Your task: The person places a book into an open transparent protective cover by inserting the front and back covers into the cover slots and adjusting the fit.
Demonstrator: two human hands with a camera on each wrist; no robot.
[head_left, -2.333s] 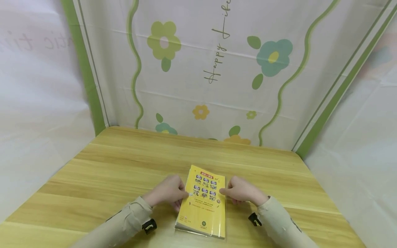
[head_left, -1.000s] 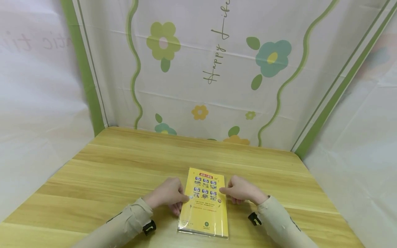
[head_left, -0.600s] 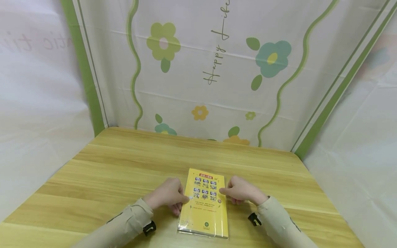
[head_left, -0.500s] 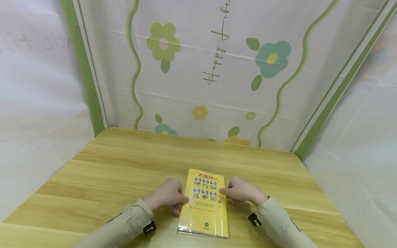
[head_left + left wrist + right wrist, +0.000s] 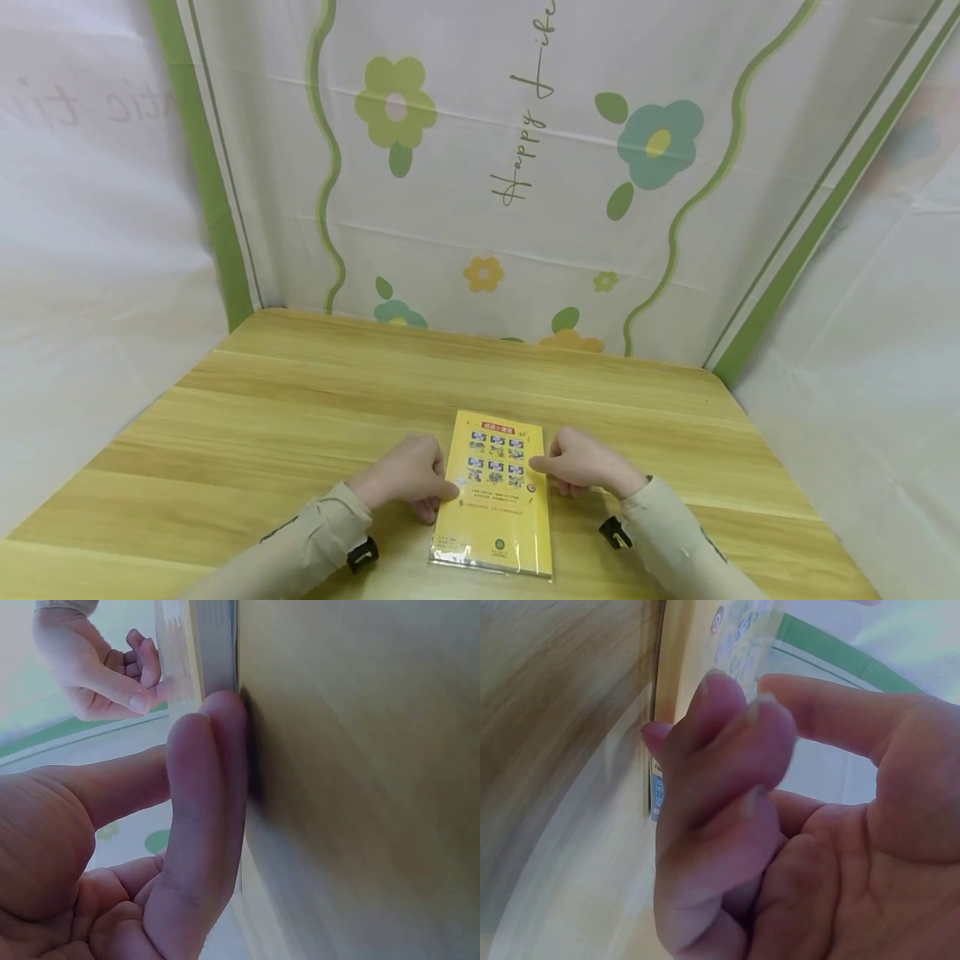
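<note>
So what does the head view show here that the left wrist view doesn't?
Only the head view shows the whole flat yellow booklet with its printed picture grid, the light wooden table around it, the flowered white backdrop sheet and both beige sleeves. Only the left wrist view shows the left hand close up, fingertips against the booklet's edge. Both show the right hand touching the booklet's opposite side.
</note>
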